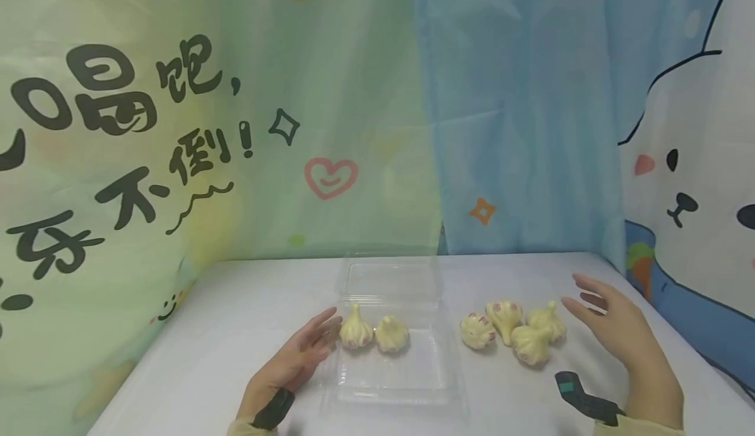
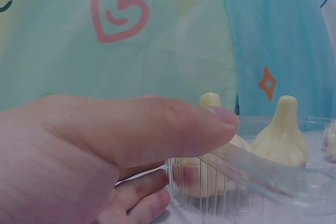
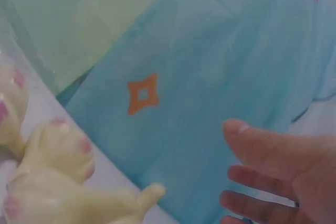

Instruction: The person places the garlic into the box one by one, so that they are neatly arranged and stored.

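Observation:
My left hand (image 1: 301, 352) is at the left wall of a clear plastic clamshell box (image 1: 392, 374), its thumb over the rim in the left wrist view. Two garlic bulbs sit side by side in the box: one stem-up (image 1: 356, 328) by my fingers, the other (image 1: 391, 334) to its right. To the right of the box lies a group of several garlic bulbs (image 1: 532, 345), pale with pinkish patches. My right hand (image 1: 613, 324) hovers just right of that group, fingers spread and nothing between them; in the right wrist view a bulb's stem (image 3: 149, 196) points toward it.
The box's clear lid (image 1: 390, 280) lies folded back behind it. All stands on a white table (image 1: 248, 292). A printed curtain (image 1: 354, 95) hangs along the table's back edge, and another with a white cartoon animal (image 1: 678, 180) is at the right.

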A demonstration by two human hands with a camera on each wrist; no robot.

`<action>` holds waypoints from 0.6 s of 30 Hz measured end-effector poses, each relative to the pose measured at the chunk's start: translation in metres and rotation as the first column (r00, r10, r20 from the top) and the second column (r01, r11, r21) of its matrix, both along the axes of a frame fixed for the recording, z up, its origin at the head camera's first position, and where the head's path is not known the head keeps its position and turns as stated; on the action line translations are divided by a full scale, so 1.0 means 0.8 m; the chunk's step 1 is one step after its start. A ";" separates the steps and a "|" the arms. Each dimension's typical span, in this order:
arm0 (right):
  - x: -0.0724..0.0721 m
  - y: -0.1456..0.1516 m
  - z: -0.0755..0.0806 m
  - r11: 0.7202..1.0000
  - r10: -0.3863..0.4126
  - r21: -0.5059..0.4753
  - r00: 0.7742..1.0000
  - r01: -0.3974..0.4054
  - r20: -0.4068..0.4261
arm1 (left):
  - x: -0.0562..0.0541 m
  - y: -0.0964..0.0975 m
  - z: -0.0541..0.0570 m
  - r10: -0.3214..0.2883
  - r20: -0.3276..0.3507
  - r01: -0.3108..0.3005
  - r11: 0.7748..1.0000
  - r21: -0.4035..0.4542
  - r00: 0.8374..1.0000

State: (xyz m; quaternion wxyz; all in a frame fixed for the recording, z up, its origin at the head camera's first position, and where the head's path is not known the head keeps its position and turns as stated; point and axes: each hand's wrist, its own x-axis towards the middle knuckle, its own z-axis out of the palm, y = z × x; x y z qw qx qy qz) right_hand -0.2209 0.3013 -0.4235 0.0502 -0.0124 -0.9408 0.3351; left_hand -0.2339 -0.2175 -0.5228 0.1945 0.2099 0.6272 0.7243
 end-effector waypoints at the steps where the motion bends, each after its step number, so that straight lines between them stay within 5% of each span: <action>1: -0.001 0.004 -0.003 1.000 0.006 0.002 1.000 -0.006 0.010 | 0.000 0.001 0.000 0.000 -0.002 0.000 1.000 0.004 1.000; 8: -0.008 0.024 -0.027 0.999 0.026 0.029 0.993 -0.029 0.112 | 0.000 0.003 0.000 0.000 -0.001 0.000 1.000 0.001 1.000; 18: -0.012 0.029 -0.057 0.998 0.064 -0.015 0.987 -0.062 0.150 | 0.000 0.002 0.003 0.012 0.008 -0.012 1.000 -0.006 1.000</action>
